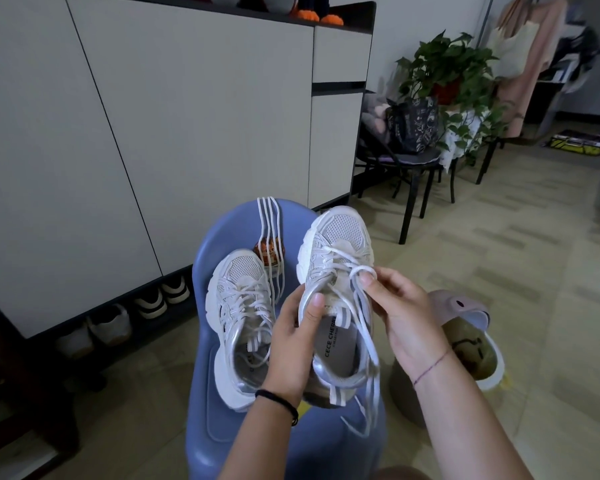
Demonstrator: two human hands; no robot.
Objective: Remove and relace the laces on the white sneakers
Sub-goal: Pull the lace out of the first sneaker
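Pale cabinet doors [187,116] fill the upper left of the frame and tiled floor [499,254] runs off to the right; what I care about sits at lower centre. The left hand [291,337] grips the raised sneaker [336,244] by its collar, thumb curled over the rim beside the tongue. The right hand [399,306] pinches a lace loop [361,271] between thumb and forefinger, just above the top eyelets. The loose lace ends [368,393] hang below the heel, too blurred to read clearly.

My worry is that a hard tug on that loop could cinch the knot instead of freeing it. The shoe hangs from a one-handed hold, so the same tug may twist it out of the palm. The dangling ends could also snag the second sneaker [236,289], which rests on the blue stool [219,393] close to its left edge, and drag it off.

Both shoes have open mesh toes, glossy silver overlays and thick, lumpy white soles. The laces are flat and woven, likely limp and slippery. Spare laces [269,216] drape over the stool's smooth moulded back.
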